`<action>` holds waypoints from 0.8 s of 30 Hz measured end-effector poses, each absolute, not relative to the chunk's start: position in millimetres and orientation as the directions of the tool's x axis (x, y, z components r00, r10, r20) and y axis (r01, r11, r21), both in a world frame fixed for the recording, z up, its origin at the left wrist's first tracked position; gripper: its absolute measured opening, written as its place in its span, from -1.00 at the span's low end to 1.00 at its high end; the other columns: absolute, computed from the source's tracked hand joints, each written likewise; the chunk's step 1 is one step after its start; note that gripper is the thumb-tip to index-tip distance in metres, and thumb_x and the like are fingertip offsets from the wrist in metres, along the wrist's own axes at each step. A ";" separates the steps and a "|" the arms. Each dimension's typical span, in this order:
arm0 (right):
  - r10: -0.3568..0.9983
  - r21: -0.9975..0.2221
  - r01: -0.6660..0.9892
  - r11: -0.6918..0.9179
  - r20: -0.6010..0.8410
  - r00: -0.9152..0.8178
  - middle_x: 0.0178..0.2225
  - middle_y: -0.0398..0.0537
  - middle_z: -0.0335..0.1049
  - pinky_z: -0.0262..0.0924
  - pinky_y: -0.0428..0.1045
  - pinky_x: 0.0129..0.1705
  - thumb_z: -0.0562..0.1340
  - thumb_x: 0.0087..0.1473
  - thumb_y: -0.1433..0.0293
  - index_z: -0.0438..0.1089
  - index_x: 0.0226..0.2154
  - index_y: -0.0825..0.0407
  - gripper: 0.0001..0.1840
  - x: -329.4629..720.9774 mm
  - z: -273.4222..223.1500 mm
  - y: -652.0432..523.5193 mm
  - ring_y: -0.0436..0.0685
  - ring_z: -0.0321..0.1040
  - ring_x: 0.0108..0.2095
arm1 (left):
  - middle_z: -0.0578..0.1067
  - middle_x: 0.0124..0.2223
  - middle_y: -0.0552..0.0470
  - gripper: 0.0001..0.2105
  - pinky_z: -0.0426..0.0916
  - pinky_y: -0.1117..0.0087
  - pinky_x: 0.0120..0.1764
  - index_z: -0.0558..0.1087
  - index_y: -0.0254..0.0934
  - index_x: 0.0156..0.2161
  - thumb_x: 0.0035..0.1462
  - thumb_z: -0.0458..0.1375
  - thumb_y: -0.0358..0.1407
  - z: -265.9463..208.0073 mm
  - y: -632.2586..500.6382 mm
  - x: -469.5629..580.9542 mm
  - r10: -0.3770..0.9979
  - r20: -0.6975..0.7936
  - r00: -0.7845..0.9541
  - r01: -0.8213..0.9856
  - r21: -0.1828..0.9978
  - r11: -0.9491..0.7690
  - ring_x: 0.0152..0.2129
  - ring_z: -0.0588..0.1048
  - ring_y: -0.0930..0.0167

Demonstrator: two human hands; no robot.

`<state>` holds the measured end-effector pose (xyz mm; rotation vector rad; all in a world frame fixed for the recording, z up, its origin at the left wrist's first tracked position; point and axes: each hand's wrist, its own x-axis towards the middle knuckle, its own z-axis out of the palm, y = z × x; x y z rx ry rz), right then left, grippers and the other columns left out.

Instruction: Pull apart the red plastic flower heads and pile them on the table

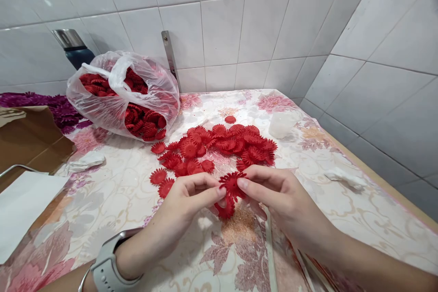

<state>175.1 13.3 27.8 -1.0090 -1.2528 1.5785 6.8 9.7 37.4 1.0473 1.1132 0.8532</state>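
Between my two hands a red fabric flower (232,185) with a fringed edge is pinched by thumbs and fingers. My left hand (195,196) is closed at the flower's left edge; a second red flower piece (226,209) shows just below, by the left fingertips. On the other side, my right hand (277,191) grips the right edge between thumb and forefinger. Just beyond the hands lies a loose pile of red flowers (219,139), some overlapping, a few lying singly at its left.
A clear plastic bag (92,112) full of red flowers stands at the back left, before a dark blue bottle (78,54). Purple flowers (65,112), brown cardboard (37,137) and white paper (30,205) lie left. A whitish translucent lump (284,123) sits back right. Tiled walls border the flowered tablecloth.
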 end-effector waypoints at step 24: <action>0.412 -0.289 0.322 0.902 0.802 -0.433 -0.22 0.08 0.45 0.32 0.06 -0.25 0.16 -0.01 0.57 0.37 -0.12 0.01 -0.64 191.0 11.5 30.2 0.19 0.39 -0.20 | 0.49 -0.49 0.11 -0.94 0.32 0.49 -0.40 0.51 -0.29 -0.48 -0.07 0.28 -0.35 37.4 10.8 3.8 0.906 -0.311 0.286 -0.135 0.923 0.359 -0.53 0.44 0.48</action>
